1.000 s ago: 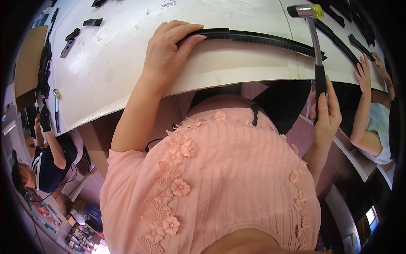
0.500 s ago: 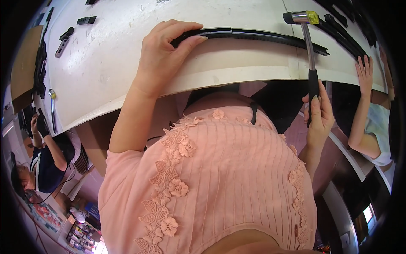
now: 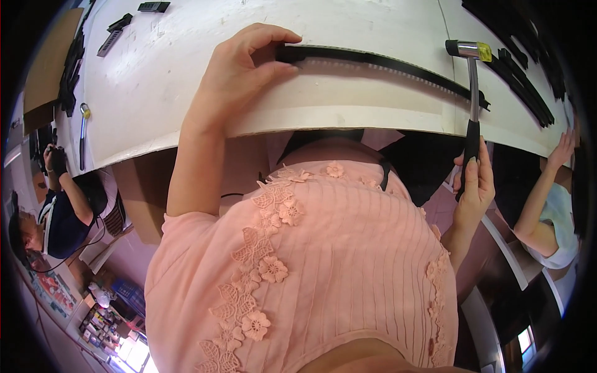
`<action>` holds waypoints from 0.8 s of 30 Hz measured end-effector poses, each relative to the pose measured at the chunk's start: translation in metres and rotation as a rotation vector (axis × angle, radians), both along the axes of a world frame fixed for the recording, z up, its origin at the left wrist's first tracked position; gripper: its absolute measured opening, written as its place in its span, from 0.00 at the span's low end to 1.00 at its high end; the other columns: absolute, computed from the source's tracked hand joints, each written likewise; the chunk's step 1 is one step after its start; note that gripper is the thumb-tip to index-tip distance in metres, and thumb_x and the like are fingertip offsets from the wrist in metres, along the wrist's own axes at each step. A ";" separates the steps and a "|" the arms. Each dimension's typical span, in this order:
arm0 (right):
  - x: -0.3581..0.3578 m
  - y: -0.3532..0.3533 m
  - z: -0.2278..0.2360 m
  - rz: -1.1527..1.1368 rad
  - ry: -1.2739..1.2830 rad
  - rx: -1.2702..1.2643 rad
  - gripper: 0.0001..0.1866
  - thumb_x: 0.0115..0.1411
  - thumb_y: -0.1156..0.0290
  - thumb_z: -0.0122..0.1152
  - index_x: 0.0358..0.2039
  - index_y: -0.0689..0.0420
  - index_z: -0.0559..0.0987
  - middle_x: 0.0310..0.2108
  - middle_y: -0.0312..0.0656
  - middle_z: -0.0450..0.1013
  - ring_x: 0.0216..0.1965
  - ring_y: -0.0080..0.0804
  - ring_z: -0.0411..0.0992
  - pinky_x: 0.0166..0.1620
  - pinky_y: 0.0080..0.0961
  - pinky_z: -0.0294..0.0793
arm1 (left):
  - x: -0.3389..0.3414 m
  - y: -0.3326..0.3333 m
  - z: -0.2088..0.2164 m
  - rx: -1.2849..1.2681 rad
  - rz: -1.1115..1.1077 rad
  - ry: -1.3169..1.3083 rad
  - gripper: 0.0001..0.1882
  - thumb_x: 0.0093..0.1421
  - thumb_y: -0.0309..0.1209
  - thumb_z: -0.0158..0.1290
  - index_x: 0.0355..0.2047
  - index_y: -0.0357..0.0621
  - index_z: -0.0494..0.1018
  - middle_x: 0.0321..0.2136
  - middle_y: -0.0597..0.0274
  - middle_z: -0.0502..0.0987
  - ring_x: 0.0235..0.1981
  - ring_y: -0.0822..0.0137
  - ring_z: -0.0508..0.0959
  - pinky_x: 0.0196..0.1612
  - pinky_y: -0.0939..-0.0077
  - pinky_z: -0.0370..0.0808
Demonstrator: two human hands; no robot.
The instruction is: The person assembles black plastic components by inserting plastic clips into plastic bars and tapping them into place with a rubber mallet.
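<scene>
A long, narrow black plastic strip (image 3: 385, 64) with a toothed edge lies along the near part of the white table. My left hand (image 3: 239, 78) grips its left end between thumb and fingers; the teeth look blurred there. In my right hand (image 3: 477, 185), held below the table's edge, is the black handle of a two-faced mallet (image 3: 474, 93). Its metal head has one black and one yellow face. The mallet head is up beyond the strip's right end, and its shaft passes close to that end in the picture.
Several black strips (image 3: 519, 87) lie at the right of the table (image 3: 348, 18), and small black parts (image 3: 112, 37) at the far left. Another mallet (image 3: 83, 137) rests near the left edge. One co-worker (image 3: 68, 205) is at left, another person's arm (image 3: 547, 174) at right.
The strip has been rolled over in my left hand, so its toothed side shows differently, and its right end sits lower. My right hand still holds the mallet; the whole view has shifted slightly.
</scene>
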State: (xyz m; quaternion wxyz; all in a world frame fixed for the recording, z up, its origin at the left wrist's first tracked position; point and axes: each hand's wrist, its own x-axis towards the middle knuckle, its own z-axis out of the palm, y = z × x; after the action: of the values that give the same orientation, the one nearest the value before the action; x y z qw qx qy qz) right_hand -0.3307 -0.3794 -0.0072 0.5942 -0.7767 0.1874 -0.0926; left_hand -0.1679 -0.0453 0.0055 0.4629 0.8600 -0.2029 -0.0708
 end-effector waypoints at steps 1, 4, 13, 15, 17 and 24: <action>0.000 0.001 0.000 -0.005 -0.004 0.007 0.20 0.63 0.73 0.46 0.56 0.58 0.65 0.29 0.37 0.71 0.17 0.11 0.57 0.20 0.06 0.55 | -0.001 0.000 0.000 0.000 0.003 -0.001 0.23 0.45 0.19 0.59 0.44 0.40 0.72 0.35 0.68 0.74 0.36 0.76 0.72 0.41 0.84 0.70; 0.000 0.002 0.003 -0.013 -0.024 0.024 0.21 0.63 0.72 0.47 0.57 0.58 0.64 0.28 0.37 0.71 0.17 0.11 0.57 0.21 0.06 0.56 | -0.004 -0.002 0.000 -0.226 0.122 0.180 0.23 0.47 0.19 0.59 0.45 0.41 0.72 0.33 0.67 0.75 0.35 0.77 0.73 0.40 0.86 0.70; -0.006 -0.002 0.007 -0.028 -0.065 0.055 0.21 0.63 0.72 0.47 0.57 0.58 0.64 0.28 0.37 0.71 0.18 0.11 0.58 0.21 0.06 0.56 | -0.005 -0.003 -0.002 -0.281 0.092 0.094 0.24 0.47 0.19 0.58 0.47 0.42 0.71 0.32 0.63 0.76 0.33 0.77 0.74 0.39 0.85 0.71; -0.011 -0.004 0.007 -0.054 -0.072 0.037 0.21 0.63 0.72 0.47 0.57 0.58 0.64 0.28 0.37 0.71 0.18 0.11 0.58 0.21 0.06 0.56 | -0.004 -0.010 -0.003 -0.269 0.079 0.074 0.22 0.47 0.20 0.59 0.46 0.43 0.72 0.32 0.62 0.76 0.32 0.75 0.75 0.38 0.84 0.73; -0.013 -0.005 0.005 -0.108 -0.046 0.053 0.21 0.63 0.73 0.47 0.57 0.57 0.64 0.28 0.36 0.71 0.18 0.11 0.58 0.21 0.06 0.56 | -0.006 -0.009 -0.003 -0.238 0.084 0.095 0.22 0.48 0.19 0.58 0.46 0.42 0.72 0.32 0.62 0.76 0.32 0.75 0.75 0.37 0.83 0.73; -0.010 -0.016 0.011 -0.180 -0.201 0.117 0.20 0.62 0.75 0.46 0.56 0.59 0.65 0.28 0.35 0.70 0.17 0.11 0.57 0.20 0.07 0.56 | -0.006 -0.006 -0.012 -0.279 0.099 0.142 0.20 0.50 0.17 0.56 0.46 0.38 0.71 0.36 0.67 0.74 0.35 0.79 0.71 0.41 0.86 0.67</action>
State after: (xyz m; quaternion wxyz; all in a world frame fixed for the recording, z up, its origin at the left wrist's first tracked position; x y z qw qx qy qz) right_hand -0.3404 -0.3954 0.0036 0.6434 -0.7077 0.2010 -0.2117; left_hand -0.1741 -0.0513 -0.0065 0.5940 0.7890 -0.1350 -0.0798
